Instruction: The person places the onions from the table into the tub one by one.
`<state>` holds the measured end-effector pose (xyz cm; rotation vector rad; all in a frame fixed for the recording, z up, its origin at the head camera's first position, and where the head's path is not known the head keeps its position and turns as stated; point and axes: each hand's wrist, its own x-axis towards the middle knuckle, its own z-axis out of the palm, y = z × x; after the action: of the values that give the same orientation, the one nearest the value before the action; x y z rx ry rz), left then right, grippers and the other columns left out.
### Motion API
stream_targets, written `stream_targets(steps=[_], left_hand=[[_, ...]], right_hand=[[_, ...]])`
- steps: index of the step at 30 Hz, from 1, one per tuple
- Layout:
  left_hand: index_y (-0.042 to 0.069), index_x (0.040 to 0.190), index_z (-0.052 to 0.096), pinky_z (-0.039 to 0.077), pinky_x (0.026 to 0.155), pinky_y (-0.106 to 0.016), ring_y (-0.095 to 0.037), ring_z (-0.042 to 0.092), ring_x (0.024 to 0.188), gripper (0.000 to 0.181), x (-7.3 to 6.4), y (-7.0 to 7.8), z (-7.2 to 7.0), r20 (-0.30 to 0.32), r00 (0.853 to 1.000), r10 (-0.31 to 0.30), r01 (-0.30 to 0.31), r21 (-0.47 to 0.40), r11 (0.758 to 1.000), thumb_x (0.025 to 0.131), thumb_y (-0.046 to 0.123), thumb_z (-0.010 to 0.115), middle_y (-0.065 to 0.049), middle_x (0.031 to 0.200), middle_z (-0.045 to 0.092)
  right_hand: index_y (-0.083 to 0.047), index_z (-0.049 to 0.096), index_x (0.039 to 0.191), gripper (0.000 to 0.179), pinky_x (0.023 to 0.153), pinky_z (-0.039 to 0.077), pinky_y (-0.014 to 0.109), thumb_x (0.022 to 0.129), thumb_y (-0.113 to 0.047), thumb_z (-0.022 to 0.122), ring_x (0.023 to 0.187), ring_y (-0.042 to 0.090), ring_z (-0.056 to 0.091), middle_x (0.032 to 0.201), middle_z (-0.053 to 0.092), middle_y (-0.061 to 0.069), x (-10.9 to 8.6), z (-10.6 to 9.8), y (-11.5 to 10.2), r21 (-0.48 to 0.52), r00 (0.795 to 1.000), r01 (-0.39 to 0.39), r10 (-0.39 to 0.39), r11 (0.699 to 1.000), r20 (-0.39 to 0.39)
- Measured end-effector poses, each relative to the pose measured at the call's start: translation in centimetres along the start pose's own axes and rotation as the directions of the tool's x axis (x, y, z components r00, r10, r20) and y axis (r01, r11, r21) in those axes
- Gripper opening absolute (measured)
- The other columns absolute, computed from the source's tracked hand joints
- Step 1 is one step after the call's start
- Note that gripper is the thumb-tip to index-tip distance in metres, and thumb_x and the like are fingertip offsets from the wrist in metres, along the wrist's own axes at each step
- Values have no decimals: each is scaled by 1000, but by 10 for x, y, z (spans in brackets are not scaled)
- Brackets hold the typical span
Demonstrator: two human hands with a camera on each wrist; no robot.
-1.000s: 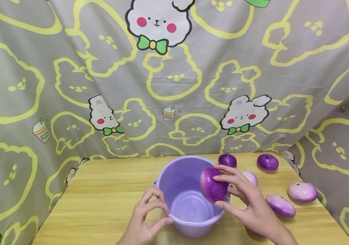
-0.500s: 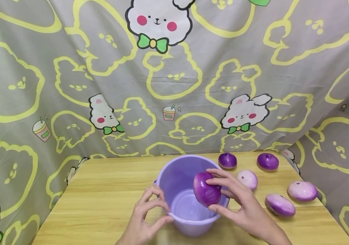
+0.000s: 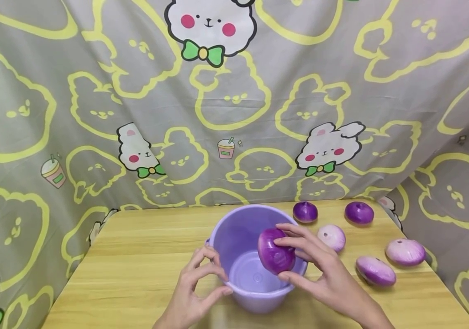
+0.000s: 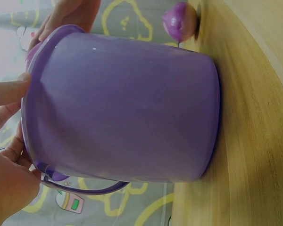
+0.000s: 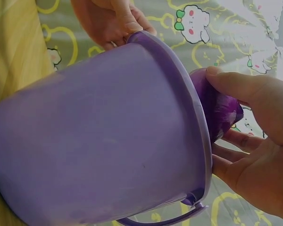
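A lavender plastic bucket (image 3: pixel 259 299) stands upright on the table, its inner bottom visible in the head view. My left hand (image 3: pixel 191 283) pinches the bucket's left front rim between thumb and fingers. In my right hand (image 3: pixel 320 272) is a glossy purple onion (image 3: pixel 275 252), gripped between the thumb below and the fingers above. That onion hangs at the bucket's mouth, over the right part of the opening. From the right wrist view, the onion (image 5: pixel 221 110) shows just above the rim, with the right fingers partly behind it.
On the table's right side lie several more onions: two dark purple ones (image 3: pixel 305 212) (image 3: pixel 359 213) at the back, and paler ones (image 3: pixel 331 238) (image 3: pixel 405 252) (image 3: pixel 376 271) nearer. The wooden table (image 3: pixel 135 265) ends at a patterned grey curtain (image 3: pixel 250 105). The bucket's handle (image 4: pixel 92 190) hangs down its side.
My right hand has carried the onion left and slightly down, further over the bucket's opening, slowing in the last half second. The left hand has kept its hold on the rim.
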<state>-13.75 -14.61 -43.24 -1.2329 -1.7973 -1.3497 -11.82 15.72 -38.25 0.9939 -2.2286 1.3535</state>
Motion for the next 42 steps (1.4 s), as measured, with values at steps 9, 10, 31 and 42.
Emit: stream_targets(steps=[9, 10, 31, 42], left_hand=[[10, 92, 69, 30, 120, -41, -27, 53, 109, 22, -1, -1, 0, -2, 1000, -9, 9, -8, 1000, 80, 8, 86, -8, 102, 55], [10, 92, 69, 30, 120, -41, -27, 53, 109, 22, -1, -1, 0, 0, 1000, -10, 10, -9, 1000, 79, 8, 86, -8, 103, 55], [9, 92, 68, 32, 119, -41, -28, 52, 107, 20, 7, 9, -1, -4, 1000, -6, 6, -9, 1000, 81, 8, 85, -8, 99, 54], [11, 91, 70, 31, 120, -54, -29, 53, 111, 20, 3, -1, -3, 9, 997, -78, 78, -6, 997, 80, 11, 86, -7, 100, 56]], right_hand=[[-18, 62, 138, 58, 102, 51, 27, 85, -8, 84, 136, 25, 52, 155, 45, 9, 1, 0, 0, 3, 1000, 0, 0, 1000, 12], [-18, 62, 138, 58, 102, 51, 27, 85, -8, 84, 136, 25, 53, 155, 45, 9, 1, 0, 0, -5, 1000, 0, 0, 1000, 12], [-16, 70, 125, 57, 107, 44, 22, 75, 9, 82, 126, 27, 59, 133, 64, 13, 4, -5, -3, -79, 983, 144, -152, 986, -101], [-3, 70, 123, 56, 103, 51, 28, 73, 24, 75, 126, 26, 57, 130, 62, 23, 7, -24, -5, 36, 984, 125, -119, 992, -132]])
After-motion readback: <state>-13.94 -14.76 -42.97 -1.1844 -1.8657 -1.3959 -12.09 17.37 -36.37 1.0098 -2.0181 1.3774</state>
